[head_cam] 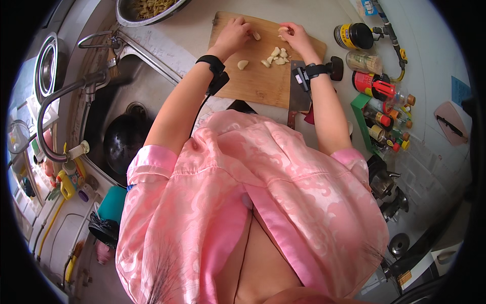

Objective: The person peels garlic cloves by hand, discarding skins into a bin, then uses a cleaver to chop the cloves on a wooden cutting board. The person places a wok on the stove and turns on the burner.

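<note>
My left hand is over the upper left of a wooden cutting board, fingers curled. A garlic clove is right by its fingertips; whether they grip it is unclear. Across the board, my right hand pinches a garlic clove between thumb and fingers. Several peeled garlic cloves lie in a loose group below the right hand, and a single clove sits apart to the left. A cleaver rests along the board's right edge, its handle towards me and its blade partly under my right wrist.
Left of the board is a metal sink with a dark wok and a curved faucet. A steel bowl of food stands at the back left. Jars and a green box with several bottles line the right side.
</note>
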